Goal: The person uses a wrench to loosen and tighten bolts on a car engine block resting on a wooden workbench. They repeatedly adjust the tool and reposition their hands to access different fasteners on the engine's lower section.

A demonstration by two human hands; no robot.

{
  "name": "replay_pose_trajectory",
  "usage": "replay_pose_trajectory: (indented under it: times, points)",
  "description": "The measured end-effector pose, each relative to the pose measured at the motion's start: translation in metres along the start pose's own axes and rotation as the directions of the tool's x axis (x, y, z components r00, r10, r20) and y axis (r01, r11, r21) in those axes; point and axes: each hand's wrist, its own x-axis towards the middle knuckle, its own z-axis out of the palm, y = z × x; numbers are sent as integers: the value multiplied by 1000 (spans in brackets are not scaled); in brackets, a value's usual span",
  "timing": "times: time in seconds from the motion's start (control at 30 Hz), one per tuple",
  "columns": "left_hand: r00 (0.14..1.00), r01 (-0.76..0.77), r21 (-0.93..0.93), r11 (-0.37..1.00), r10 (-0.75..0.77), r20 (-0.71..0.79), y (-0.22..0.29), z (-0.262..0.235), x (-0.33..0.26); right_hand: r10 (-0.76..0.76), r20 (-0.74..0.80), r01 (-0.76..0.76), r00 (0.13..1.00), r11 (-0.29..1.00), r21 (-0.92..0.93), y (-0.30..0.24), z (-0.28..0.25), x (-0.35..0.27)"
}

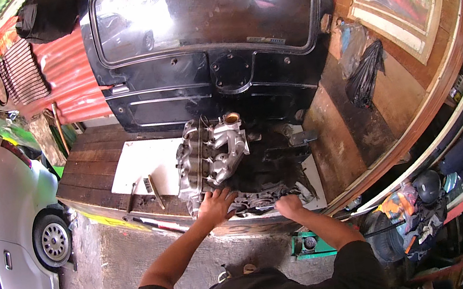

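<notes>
My left hand (217,206) lies with its fingers spread at the near end of a silver-grey metal engine part (193,161) with curved pipes and a round opening on top. My right hand (289,205) is closed in a fist at the bench's front edge. A thin, pale, metal-looking tool (265,206) sticks out from its left side; its exact kind is too small to tell. Between and behind both hands spreads a grey, uneven mass (269,194), which could be cloth or metal. Left of the engine part, a brush (148,184) and a slim hand tool (157,193) lie on a white board (141,161).
The wooden bench (87,160) carries a black vehicle tailgate (169,85) with a window, standing along its back. A wooden wall (331,129) closes the right side. On the floor, a green jack (318,245) stands near my right arm. A silver car (7,208) is at left.
</notes>
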Motion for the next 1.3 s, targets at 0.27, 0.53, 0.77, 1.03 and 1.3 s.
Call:
replay_pose_trajectory:
  times: [0.27, 0.53, 0.77, 1.03, 1.3]
  points:
    - [998, 25, 5, 1000, -24, -59, 3, 3, -1, -155, 81, 162, 985, 983, -84, -49, -50, 37]
    - [997, 70, 56, 996, -72, 31, 1, 6, 1, -47, 4, 47, 999, 998, 37, -29, -22, -10]
    - [996, 83, 96, 992, -84, 6, -2, 21, 1, 32, 14, -35, 999, 940, 341, -20, 22, -38]
    - [990, 137, 20, 990, -138, 17, 8, 12, 8, 337, 14, -215, 941, 567, 795, -11, 106, -61]
    - [992, 124, 1, 992, -124, 0, 7, 8, 6, 411, 119, -303, 904, 416, 857, -30, 136, -44]
